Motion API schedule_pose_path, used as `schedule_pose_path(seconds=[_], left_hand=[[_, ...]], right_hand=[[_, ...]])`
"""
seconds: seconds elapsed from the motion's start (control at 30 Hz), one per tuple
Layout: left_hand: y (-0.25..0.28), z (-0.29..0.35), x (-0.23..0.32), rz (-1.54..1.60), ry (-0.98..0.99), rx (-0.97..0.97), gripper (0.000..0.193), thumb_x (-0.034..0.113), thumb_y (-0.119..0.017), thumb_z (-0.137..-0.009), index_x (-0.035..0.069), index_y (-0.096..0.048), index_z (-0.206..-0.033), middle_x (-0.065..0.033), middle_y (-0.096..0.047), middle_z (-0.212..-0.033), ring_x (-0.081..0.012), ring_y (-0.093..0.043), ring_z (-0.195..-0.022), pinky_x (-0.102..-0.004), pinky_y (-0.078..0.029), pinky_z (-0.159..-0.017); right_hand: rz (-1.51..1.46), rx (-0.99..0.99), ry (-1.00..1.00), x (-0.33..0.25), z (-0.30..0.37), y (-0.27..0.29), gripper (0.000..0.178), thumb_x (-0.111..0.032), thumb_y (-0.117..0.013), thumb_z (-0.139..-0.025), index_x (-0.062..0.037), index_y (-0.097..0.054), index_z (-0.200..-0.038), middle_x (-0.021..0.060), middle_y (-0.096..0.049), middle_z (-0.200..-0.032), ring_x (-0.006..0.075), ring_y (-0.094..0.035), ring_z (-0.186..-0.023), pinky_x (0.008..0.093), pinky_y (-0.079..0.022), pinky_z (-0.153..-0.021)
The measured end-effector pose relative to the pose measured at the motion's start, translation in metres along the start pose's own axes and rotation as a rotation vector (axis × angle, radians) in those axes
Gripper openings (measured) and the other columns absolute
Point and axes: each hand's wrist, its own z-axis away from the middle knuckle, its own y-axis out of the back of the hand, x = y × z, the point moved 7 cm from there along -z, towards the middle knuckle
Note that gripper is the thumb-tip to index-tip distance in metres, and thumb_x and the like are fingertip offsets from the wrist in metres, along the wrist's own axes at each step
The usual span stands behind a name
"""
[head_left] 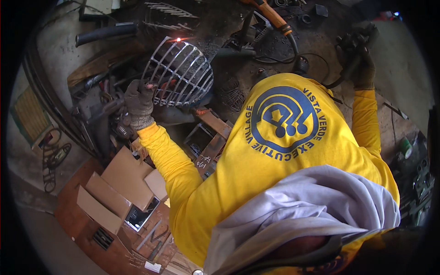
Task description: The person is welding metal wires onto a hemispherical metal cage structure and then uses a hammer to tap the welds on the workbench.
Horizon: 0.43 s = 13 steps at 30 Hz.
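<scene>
My left hand (139, 103), in a grey knit glove, is closed on the lower left edge of a curved metal grille (195, 97). The grille is made of crossing bars and stands tilted up from the floor clutter. At its top corner a small red-orange spot (178, 40) glows brightly. Far to the right my right hand (365, 68), also gloved, is closed on a dark bulky object (355, 43). What kind of object it is gets lost in the shade. Both my arms wear yellow sleeves.
An orange power tool (273, 17) with a dark cord lies beyond the grille. Left of the grille are a dark pipe (106, 34) and scrap metal. Opened cardboard boxes (123, 176) stand at lower left. A coil of wire (232, 93) sits beside the grille.
</scene>
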Motion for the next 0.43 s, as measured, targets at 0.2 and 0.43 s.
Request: schedule_pose_path(seconds=[0.2,0.43], left_hand=[[0.009,0.027,-0.100,0.387,0.191,0.308,0.034,0.038,-0.065,-0.088,0.004,-0.061,-0.093,-0.0099,-0.062,-0.083,-0.0200,-0.058,-0.076,-0.0298,-0.046,-0.069],[-0.009,0.026,-0.020,-0.207,-0.221,0.378,0.058,0.047,-0.039,-0.099,0.002,-0.045,-0.133,-0.0161,-0.050,-0.134,-0.0316,-0.052,-0.116,-0.0432,-0.038,-0.103]], right_hand=[[-0.183,-0.078,-0.093,0.040,-0.013,-0.004,0.035,-0.026,-0.059,-0.091,-0.0204,-0.056,-0.125,0.0135,-0.051,-0.134,0.0359,-0.045,-0.127,0.0546,-0.035,-0.107],[-0.077,0.104,-0.048,0.066,-0.014,0.038,0.043,-0.029,-0.065,-0.087,-0.0191,-0.053,-0.127,0.0122,-0.054,-0.130,0.0358,-0.052,-0.120,0.0622,-0.029,-0.107]])
